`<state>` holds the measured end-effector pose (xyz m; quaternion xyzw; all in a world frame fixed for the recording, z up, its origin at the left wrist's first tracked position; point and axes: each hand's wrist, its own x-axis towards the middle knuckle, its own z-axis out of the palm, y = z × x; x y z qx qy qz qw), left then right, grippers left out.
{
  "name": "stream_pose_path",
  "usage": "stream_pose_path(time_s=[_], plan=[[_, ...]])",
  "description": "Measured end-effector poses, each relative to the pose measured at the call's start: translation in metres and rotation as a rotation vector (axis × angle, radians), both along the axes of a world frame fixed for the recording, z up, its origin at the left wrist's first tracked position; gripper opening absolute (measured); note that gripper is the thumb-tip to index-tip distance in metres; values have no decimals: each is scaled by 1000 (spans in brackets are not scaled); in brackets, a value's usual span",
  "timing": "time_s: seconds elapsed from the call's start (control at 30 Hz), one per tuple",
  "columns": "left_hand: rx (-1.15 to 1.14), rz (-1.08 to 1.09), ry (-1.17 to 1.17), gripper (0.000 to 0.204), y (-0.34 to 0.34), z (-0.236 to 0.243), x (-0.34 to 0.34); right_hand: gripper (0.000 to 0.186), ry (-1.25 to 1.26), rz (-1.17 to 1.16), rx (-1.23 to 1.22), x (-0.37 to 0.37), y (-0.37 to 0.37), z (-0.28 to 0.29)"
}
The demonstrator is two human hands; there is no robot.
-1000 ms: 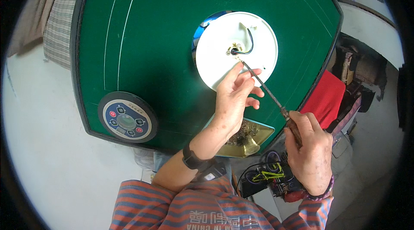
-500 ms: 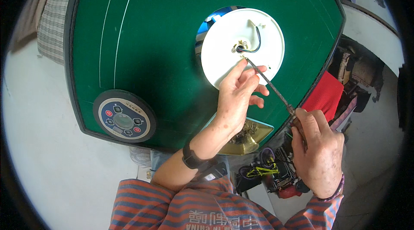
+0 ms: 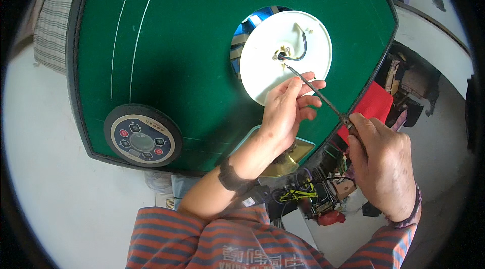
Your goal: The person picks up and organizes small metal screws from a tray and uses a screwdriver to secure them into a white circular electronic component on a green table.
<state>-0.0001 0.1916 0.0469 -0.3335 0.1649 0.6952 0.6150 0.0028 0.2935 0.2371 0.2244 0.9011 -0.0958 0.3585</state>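
The right hand (image 3: pixel 381 165) grips a screwdriver (image 3: pixel 316 90) whose tip meets the centre of a white disc (image 3: pixel 268 67); the left hand (image 3: pixel 285 112) pinches its shaft just below the disc, over the green table (image 3: pixel 192 42).

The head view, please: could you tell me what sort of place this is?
Probably a small repair workshop. A green-topped game table lies opened, its white centre disc under a screwdriver held by both hands, and loose wiring clutters the floor beside it.

The right hand (image 3: pixel 381 160) holds a screwdriver (image 3: pixel 316 89) at the white disc (image 3: pixel 285 54); left hand (image 3: pixel 288 110) steadies its shaft.
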Motion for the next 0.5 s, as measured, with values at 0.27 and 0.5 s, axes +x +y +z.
stream_pose_path(time_s=[0.27, 0.5], plan=[[57, 161, -213, 23, 14, -7, 8, 29, -223, -596, -239, -23, 18, 5], [-28, 150, -257, 21, 15, -3, 4, 37, -8, 32, -8, -14, -1, 21]])
